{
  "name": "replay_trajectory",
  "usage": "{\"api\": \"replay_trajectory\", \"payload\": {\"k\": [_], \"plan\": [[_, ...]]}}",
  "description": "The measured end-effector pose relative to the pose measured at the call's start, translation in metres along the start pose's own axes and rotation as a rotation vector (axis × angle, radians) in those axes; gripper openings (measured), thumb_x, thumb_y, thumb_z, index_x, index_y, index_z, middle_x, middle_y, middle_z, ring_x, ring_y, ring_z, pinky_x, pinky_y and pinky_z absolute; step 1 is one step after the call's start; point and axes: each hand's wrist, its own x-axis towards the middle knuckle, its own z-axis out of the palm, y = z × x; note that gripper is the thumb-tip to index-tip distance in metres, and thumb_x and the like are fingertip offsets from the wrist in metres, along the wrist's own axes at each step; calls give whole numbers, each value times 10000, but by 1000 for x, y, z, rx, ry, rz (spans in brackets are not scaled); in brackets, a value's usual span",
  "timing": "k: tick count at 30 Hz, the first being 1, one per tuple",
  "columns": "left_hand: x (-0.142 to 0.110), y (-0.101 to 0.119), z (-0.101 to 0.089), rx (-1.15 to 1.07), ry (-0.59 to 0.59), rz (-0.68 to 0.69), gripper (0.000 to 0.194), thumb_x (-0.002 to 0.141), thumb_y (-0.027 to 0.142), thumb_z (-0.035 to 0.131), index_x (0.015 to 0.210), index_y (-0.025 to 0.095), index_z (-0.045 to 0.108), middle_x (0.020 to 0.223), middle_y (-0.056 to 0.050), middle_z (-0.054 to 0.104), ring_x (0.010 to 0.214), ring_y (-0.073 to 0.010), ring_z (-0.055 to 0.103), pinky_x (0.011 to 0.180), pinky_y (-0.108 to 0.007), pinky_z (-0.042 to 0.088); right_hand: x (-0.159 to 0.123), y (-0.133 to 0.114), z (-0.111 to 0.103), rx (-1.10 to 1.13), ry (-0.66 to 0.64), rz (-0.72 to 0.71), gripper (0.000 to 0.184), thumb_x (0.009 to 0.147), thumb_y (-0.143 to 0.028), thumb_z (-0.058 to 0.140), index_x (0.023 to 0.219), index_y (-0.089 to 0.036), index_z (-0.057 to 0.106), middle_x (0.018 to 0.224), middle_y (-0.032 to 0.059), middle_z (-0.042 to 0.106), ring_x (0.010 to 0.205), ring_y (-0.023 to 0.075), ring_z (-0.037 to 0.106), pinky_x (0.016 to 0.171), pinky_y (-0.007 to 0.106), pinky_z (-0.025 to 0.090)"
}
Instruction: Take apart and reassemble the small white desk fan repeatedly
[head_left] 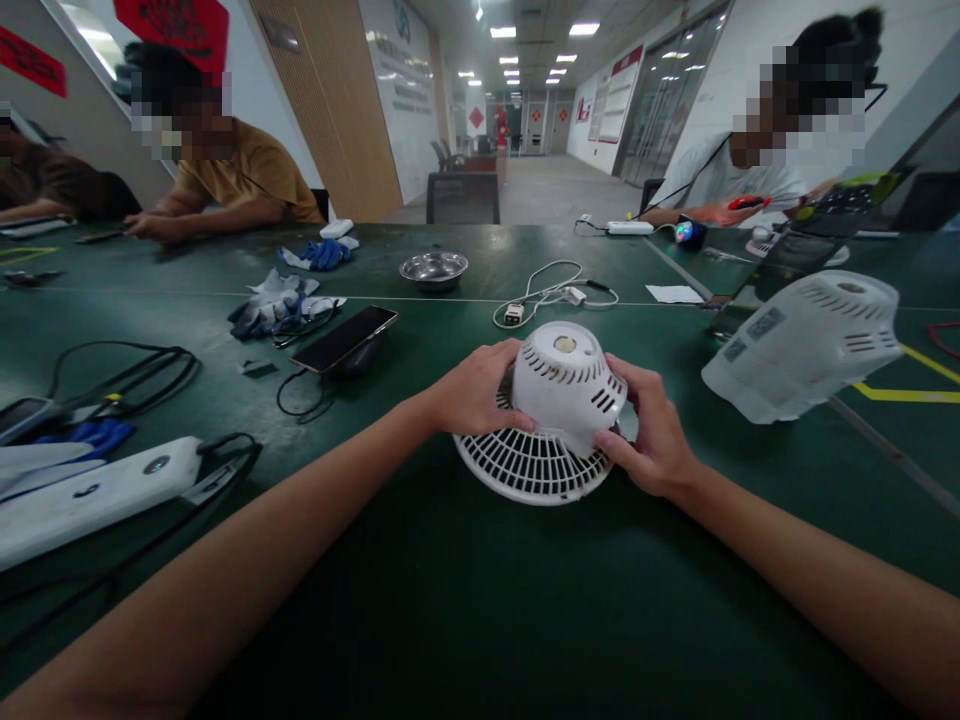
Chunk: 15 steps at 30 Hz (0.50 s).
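A white fan head [566, 400] rests with its round slatted grille [532, 475] down on the green table, its vented motor housing upward. My left hand [491, 385] grips the housing from the left, thumb lying along its lower front. On the other side my right hand [649, 430] holds it, thumb against the lower right edge beside a small dark part. The undersides of both sets of fingers are partly hidden behind the housing. Farther right stands a separate white vented plastic casing [810, 340], which neither hand touches.
Behind the fan lie a coiled white cable [555, 295] and a metal bowl [433, 270]. On the left are a phone [345, 338], gloves [277, 300], a white power strip [97, 500] and black cords. Several people sit across the table [480, 600]; one handles a red tool [748, 202].
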Motion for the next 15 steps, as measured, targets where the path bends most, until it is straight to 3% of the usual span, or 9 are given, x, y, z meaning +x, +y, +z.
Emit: {"api": "replay_trajectory", "payload": {"k": [4, 9, 15], "plan": [[-3, -3, 2, -60, 39, -6, 790, 856, 538, 666, 1516, 212, 379, 1443, -176, 565, 1301, -362, 554, 1097, -568, 418, -3, -1, -1, -36, 15, -91, 670, 896, -470, 577, 1500, -269, 367, 1132, 103, 659, 928, 296, 679, 780, 481, 597], [-5, 3, 4, -174, 13, 38, 1140, 744, 587, 760, 1612, 284, 87, 1593, -176, 385, 1397, -416, 455, 1146, -602, 366, -3, -10, 6, -41, -48, -60, 741, 892, -360, 616, 1544, -266, 277, 1041, 77, 692, 781, 246, 688, 722, 445, 612], [-3, 6, 16, -112, 93, 56, 1333, 638, 607, 838, 1603, 308, -33, 1625, -192, 302, 1394, -460, 435, 1133, -628, 364, -2, -7, 6, -6, -53, -61, 746, 886, -330, 604, 1560, -287, 287, 1169, 89, 691, 816, 237, 698, 706, 434, 619]]}}
